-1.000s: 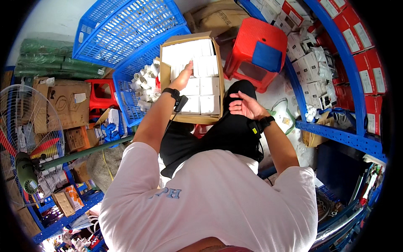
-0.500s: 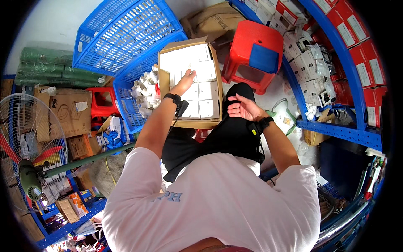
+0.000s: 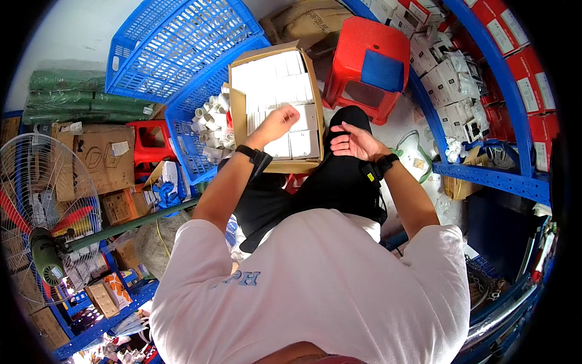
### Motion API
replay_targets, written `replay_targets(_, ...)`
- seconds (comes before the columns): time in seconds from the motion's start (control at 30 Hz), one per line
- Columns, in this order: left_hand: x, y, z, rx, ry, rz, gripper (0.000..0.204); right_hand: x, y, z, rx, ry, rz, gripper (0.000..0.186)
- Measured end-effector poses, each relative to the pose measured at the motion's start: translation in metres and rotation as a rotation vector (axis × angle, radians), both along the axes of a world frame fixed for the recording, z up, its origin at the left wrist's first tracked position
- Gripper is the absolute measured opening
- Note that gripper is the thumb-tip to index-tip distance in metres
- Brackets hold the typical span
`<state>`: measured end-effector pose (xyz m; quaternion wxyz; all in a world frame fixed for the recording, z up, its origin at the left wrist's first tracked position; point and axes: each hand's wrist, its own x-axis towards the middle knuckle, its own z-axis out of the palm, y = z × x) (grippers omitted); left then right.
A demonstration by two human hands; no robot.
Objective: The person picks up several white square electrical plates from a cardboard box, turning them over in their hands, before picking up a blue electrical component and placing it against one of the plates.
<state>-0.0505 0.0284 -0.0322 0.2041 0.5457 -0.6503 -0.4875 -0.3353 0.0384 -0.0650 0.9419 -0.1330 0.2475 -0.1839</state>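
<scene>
An open cardboard carton (image 3: pixel 237 121) stands before me, packed with rows of flat white square pieces (image 3: pixel 303 144) that look like wall plates. Over its middle, close above the white pieces, is my left hand (image 3: pixel 280 123). Its fingers are curled in and slightly blurred, and whatever they may hold is hidden. My right hand (image 3: pixel 359 143) hovers beside the carton's right side, over my black-trousered knee. Its fingers are apart and loosely bent, with nothing in them.
A blue plastic crate (image 3: pixel 189 145) with white pipe fittings (image 3: pixel 212 124) adjoins the carton on the left. Beyond its right side stands a red stool (image 3: pixel 370 45). Blue shelving (image 3: pixel 503 176) with boxes runs along the right. At far left is a caged fan (image 3: pixel 45 242).
My left hand has moved slightly right and nearer to me over the white pieces, and its fingers have curled in. My right hand stays about where it was, beside the carton.
</scene>
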Motion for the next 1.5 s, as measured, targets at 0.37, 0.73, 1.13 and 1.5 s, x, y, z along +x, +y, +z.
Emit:
replay_targets(0.37, -0.010, 0.035, -0.001, -0.127, -0.439, -0.239, 0.038, -0.002, 0.002, 0.001, -0.021, 0.031, -0.011, 0.037)
replay_targets(0.73, -0.007, 0.056, 0.021, -0.080, -0.190, -0.122, 0.016, -0.002, 0.002, 0.003, -0.050, 0.045, -0.010, 0.037)
replay_targets(1.13, 0.010, 0.098, 0.098, -0.292, 0.224, 0.311, 0.018, 0.018, 0.019, 0.075, -0.724, 0.276, 0.124, 0.050)
replay_targets(1.5, -0.028, 0.122, 0.140, -0.399, 0.163, 0.194, 0.019, 0.055, 0.035, 0.113, -0.581, 0.162, 0.313, 0.049)
